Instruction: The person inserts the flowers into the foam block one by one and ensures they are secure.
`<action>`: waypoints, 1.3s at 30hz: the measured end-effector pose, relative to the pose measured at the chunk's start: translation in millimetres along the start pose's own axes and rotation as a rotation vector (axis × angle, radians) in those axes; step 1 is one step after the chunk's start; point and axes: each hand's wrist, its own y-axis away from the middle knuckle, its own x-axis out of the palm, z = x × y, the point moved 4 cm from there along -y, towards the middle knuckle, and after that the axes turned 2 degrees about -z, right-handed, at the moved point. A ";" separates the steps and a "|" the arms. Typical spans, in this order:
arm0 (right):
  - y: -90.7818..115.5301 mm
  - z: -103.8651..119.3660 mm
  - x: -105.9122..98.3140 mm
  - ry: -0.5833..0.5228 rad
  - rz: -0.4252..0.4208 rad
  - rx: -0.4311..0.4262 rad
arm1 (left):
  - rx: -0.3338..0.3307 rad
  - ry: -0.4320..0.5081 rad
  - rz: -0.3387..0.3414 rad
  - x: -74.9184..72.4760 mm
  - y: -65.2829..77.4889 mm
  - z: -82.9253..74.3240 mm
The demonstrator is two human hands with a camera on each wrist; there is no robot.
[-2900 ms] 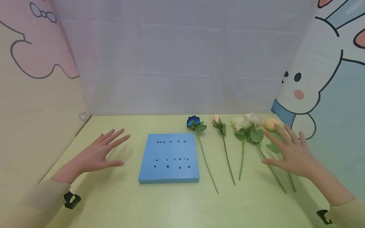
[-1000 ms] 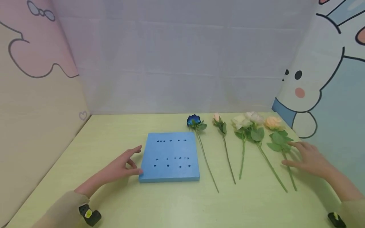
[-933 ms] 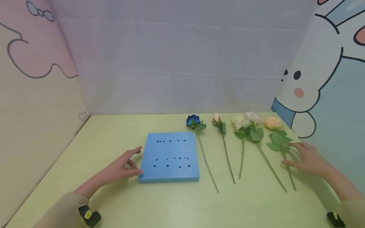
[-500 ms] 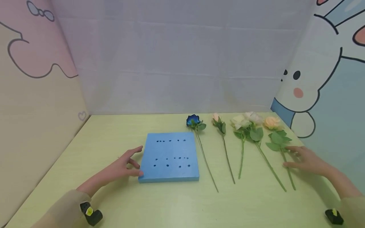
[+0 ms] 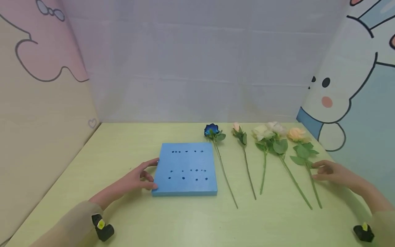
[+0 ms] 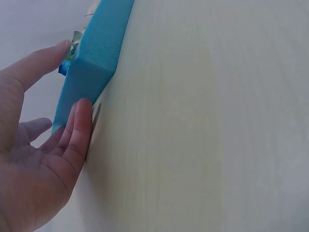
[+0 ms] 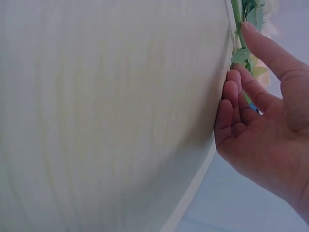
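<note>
At the left edge of a blue foam block [image 5: 185, 168] with several small holes in its top, my left hand [image 5: 135, 176] has its thumb at the near left corner and its fingers along the side. In the left wrist view those fingers touch the block's side [image 6: 87, 77]. My right hand [image 5: 334, 175] rests on the table just right of the peach rose [image 5: 297, 134], fingers loosely bent, thumb and index near its green stem [image 5: 314, 187]. The right wrist view shows the thumb beside the stem [image 7: 236, 17], without a clear grip round it.
Left of the peach rose lie a white rose [image 5: 277, 128], a cream rose [image 5: 262, 132], a pale pink rosebud [image 5: 237, 127] and a blue rose [image 5: 211, 130], heads towards the back. Printed cloth walls surround the pale green table [image 5: 172, 223].
Both hands came down from mid-air: the left moved right to the block's edge, the right down beside the peach rose's stem. Lately the right fingers bent more. Block and flowers stayed put.
</note>
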 end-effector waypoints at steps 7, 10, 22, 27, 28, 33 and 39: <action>-2.1 17.5 -2.2 0.027 0.035 0.035 | -0.022 -0.004 -0.012 3.2 -5.7 3.1; -2.5 28.1 0.9 0.015 0.040 0.046 | -0.030 0.006 0.029 4.6 -3.4 6.0; -11.0 49.5 6.8 0.057 -0.010 0.091 | -0.020 -0.024 0.094 2.6 -0.1 3.3; -12.5 55.1 5.8 -0.042 -0.033 0.113 | -0.042 -0.038 0.099 1.8 -1.0 4.8; -12.3 55.6 5.9 -0.060 -0.032 0.120 | -0.048 -0.039 0.101 1.7 -1.1 5.6; -12.6 53.5 3.4 -0.096 -0.015 0.132 | -0.042 -0.030 0.123 0.9 -0.6 7.5; -15.5 46.6 0.1 -0.158 0.036 0.187 | -0.019 -0.025 0.153 0.8 -0.3 6.2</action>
